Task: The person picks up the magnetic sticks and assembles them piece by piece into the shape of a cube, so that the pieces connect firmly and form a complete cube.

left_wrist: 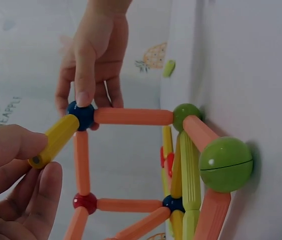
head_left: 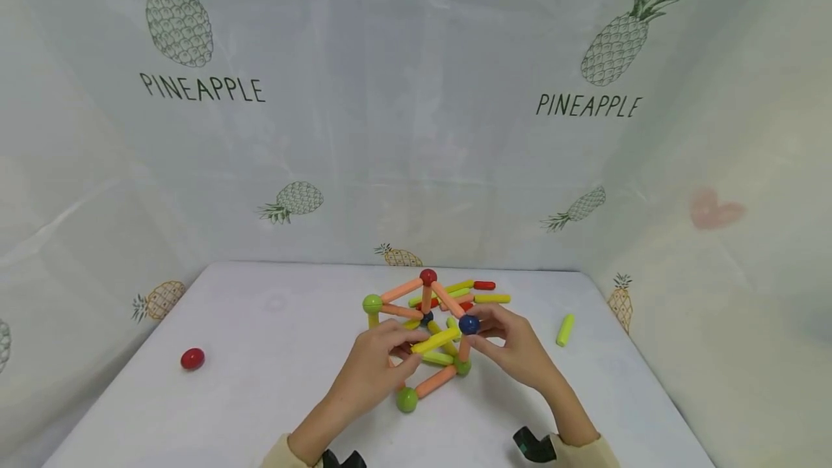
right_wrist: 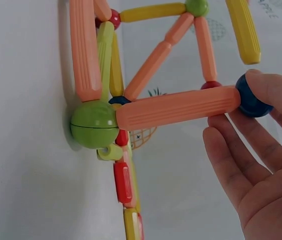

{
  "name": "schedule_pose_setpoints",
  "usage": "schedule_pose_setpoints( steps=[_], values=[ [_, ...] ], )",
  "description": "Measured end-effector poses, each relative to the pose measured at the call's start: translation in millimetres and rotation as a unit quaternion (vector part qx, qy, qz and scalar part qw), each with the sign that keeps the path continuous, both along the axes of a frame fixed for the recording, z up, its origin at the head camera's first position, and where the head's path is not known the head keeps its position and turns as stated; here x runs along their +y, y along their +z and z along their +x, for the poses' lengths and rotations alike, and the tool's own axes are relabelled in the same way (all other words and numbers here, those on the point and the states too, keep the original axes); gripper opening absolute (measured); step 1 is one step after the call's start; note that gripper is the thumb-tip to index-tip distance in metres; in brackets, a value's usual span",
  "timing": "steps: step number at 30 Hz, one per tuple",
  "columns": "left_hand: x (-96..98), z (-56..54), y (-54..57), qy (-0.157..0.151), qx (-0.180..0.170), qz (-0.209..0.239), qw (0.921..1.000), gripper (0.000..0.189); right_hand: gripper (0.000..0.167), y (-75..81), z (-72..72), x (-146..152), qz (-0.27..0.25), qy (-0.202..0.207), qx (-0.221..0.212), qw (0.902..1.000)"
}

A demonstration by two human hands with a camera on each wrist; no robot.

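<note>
The left hand point(head_left: 377, 358) is pinching the yellow rod point(head_left: 434, 341), its axis pointing rightward toward the blue ball point(head_left: 469, 325) the right hand point(head_left: 515, 347) is pinching.

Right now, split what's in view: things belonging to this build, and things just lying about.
In the job: yellow rod in left hand; blue ball in right hand; joined frame.
Lying about: lone red ball; lone lime rod; loose rods at back, perhaps spares.

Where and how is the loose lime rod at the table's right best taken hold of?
Probably by pinching the lime rod across its middle from above, with the right hand, which is nearer: it lies flat, running nearly front to back, nothing touching its long sides.
</note>
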State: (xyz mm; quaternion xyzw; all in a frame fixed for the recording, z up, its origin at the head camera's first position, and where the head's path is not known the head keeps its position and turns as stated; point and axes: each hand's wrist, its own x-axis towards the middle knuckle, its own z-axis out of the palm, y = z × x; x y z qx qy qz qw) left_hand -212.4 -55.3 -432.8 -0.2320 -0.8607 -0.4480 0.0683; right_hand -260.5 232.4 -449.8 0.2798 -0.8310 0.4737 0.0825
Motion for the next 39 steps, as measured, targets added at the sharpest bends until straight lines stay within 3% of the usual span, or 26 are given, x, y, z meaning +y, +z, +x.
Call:
schedule_pose_setpoints(
  steps=[6, 16, 23, 30, 34, 39],
  values=[
    [2.6, -2.2, 1.1, -0.006, 0.014, 0.012, 0.9998, 0.029, 0.043, 0.6, 0.1, -1.1, 0.002, -0.002, 0.001, 1.0],
    [6.1, -6.1, -2.6, -0.009, 0.007, 0.03, 0.9995, 0.028, 0.043, 0.1, 0.1, 0.0, 0.005, 0.002, 0.012, 0.9999],
    [5.3, -7.7, -3.6, -0.012, 0.006, 0.025, 0.9996, 0.029, 0.043, -1.2, 0.5, -3.3, 0.02, 0.016, 0.068, 0.9974],
    [3.2, -7.5, -4.8, -0.018, 0.023, 0.03, 0.9991, 0.029, 0.042, 2.2, 2.0, -13.9, 0.065, -0.022, 0.152, 0.986],
    [2.8, -6.7, -5.1, -0.018, 0.023, 0.034, 0.999, 0.028, 0.04, 2.7, 1.3, -18.4, 0.081, -0.006, 0.191, 0.9783],
    [2.8, -5.8, -4.7, -0.021, 0.023, 0.037, 0.9988, 0.028, 0.041, 1.5, 1.5, -19.5, 0.092, 0.005, 0.209, 0.9736]
  ],
)
